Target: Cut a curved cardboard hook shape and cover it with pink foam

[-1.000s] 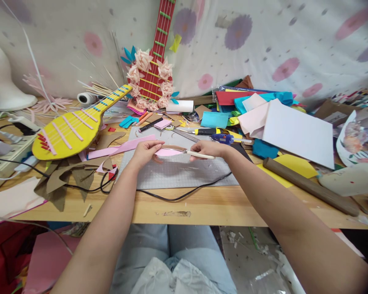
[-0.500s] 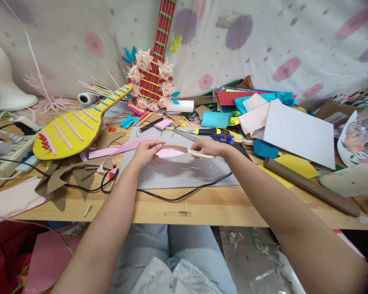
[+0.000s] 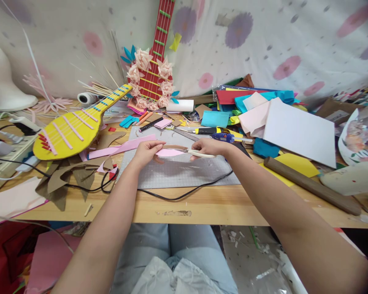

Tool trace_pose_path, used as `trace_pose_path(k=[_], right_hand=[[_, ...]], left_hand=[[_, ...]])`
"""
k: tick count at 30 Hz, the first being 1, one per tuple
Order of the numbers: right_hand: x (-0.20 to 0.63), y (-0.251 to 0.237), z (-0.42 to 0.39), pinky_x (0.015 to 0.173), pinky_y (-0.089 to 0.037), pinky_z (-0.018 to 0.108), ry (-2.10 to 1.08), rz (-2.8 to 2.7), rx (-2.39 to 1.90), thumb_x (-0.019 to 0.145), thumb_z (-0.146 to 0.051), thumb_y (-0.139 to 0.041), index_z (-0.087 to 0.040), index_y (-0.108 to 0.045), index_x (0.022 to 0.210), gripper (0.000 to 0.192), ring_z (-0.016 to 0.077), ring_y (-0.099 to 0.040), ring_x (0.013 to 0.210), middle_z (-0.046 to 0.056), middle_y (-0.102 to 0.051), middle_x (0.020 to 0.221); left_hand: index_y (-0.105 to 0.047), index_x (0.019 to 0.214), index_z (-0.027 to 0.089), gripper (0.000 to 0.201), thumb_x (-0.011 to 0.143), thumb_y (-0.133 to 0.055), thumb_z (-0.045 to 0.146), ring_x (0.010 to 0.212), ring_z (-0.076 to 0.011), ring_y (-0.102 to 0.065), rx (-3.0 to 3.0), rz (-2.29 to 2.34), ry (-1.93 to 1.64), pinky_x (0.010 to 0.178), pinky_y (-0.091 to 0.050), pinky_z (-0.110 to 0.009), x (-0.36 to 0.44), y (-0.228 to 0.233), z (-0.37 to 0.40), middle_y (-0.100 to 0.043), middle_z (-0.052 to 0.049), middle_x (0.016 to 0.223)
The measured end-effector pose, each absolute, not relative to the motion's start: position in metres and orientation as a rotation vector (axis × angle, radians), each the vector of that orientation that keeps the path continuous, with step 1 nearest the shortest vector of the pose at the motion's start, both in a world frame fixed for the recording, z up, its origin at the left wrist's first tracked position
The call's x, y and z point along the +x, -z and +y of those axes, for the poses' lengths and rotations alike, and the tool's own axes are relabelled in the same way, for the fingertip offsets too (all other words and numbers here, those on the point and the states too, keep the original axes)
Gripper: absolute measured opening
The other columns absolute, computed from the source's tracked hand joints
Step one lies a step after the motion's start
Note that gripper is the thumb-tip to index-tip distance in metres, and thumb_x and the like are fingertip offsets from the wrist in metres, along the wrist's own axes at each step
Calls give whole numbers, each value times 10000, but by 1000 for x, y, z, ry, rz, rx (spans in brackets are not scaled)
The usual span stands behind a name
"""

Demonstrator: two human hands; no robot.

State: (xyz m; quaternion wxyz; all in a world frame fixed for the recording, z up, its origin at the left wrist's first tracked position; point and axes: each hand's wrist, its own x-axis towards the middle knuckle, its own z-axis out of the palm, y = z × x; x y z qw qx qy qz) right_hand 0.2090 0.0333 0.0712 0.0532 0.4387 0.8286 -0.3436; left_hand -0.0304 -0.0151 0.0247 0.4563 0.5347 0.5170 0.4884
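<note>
Trimming looks like the step in hand. Right hand is closed round the scissors, blades pointing left along the upper edge of the pink paper. Left hand pinches that paper's left end, over the mat. Brown strip sits just behind the blades; can't tell if it's being cut too. Blade gap too small to read. Next move, my read: left pinch steady, fingertips clear of the tips, scissors following the edge. Cord lies nearer the body, apart from both hands.
</note>
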Motion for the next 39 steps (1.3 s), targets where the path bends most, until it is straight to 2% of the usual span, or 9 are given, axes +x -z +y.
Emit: trace_pose_path(k=[8, 14, 23, 33, 39], right_hand=[[209, -70, 32, 506, -218, 226, 1081, 2519, 1336, 542, -617, -620, -160, -560, 661, 476, 72, -352, 526, -40, -425, 558], [209, -68, 34, 501, -224, 226, 1127, 2496, 1304, 552, -607, -622, -163, -561, 680, 466, 70, -354, 524, -41, -429, 565], [207, -70, 32, 501, -233, 227, 1109, 2505, 1329, 554, -599, -626, -159, -573, 681, 461, 71, -370, 525, -34, -455, 571], [208, -70, 33, 486, -239, 225, 1221, 2432, 1290, 554, -601, -627, -164, -567, 707, 467, 66, -369, 496, -42, -454, 557], [207, -69, 33, 498, -234, 225, 1172, 2471, 1298, 548, -608, -623, -161, -581, 706, 476, 68, -366, 513, -38, -451, 564]], left_hand=[[-707, 879, 139, 321, 620, -659, 322, 451, -78, -469, 1292, 1227, -1214, 437, -456, -231, -33, -21, -13, -584, -3, 583], [-716, 841, 136, 269, 614, -664, 273, 448, -77, -464, 1289, 1243, -1220, 434, -452, -226, -30, -24, -15, -588, -3, 572], [-708, 857, 137, 274, 611, -670, 254, 382, -74, -453, 1228, 1202, -1200, 376, -470, -258, -31, -24, -14, -565, 9, 556], [-706, 845, 136, 272, 599, -686, 249, 388, -80, -468, 1197, 1177, -1177, 380, -502, -275, -30, -26, -15, -544, 17, 528], [-705, 849, 137, 268, 605, -673, 241, 383, -81, -467, 1216, 1186, -1182, 371, -499, -272, -31, -27, -15, -535, 22, 522]])
